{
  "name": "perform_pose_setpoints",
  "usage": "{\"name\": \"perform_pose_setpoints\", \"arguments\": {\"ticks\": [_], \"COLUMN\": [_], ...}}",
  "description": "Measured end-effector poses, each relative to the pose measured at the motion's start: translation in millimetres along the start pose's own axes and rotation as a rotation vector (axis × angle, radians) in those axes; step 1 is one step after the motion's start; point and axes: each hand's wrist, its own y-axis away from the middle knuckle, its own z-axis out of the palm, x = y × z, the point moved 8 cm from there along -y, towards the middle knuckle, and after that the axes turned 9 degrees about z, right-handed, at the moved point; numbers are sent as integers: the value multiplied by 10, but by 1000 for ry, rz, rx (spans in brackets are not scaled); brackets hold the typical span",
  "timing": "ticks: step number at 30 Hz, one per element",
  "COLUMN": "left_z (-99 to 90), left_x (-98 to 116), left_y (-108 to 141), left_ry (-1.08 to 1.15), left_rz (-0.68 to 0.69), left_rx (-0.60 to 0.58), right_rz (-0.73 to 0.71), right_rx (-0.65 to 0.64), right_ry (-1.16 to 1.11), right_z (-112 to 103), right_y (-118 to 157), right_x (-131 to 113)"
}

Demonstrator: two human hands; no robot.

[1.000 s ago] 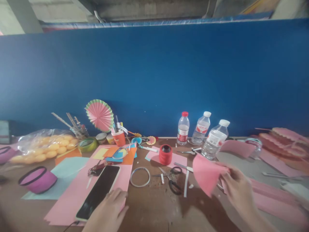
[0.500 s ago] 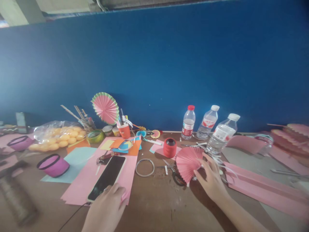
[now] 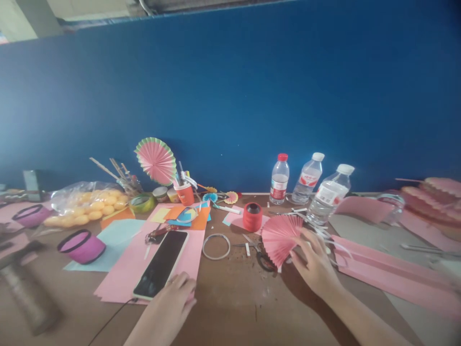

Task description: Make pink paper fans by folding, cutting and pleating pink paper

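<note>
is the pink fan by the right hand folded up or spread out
Spread: the pink fan shows its pleats opened into a wide wedge under the right hand.

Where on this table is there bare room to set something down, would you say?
The widest bare patch of table is at the front, between the left hand and right forearm. A smaller one lies between the blurred tool and cable. It is crowded around the scissors, red spool and pink fan.

Red-capped bottle (image 3: pixel 280 181), yellow balls in clear bag (image 3: pixel 90 204); blue wall (image 3: pixel 223 96)
</note>
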Motion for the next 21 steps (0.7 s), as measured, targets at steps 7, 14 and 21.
{"name": "perform_pose_setpoints", "arguments": {"ticks": [7, 14, 21], "left_z": [-6, -148, -245], "left_x": [-165, -220, -351], "left_y": [3, 73, 156], "left_ry": [137, -21, -71], "left_rz": [17, 47, 94], "left_rx": [36, 156, 309], "right_rz": [-385, -596, -776], "right_rx": [-289, -528, -537], "right_ry": [-211, -290, -206], "right_z": [134, 768, 1261], "right_y": [160, 287, 243], "right_x": [-992, -2056, -2566]}}
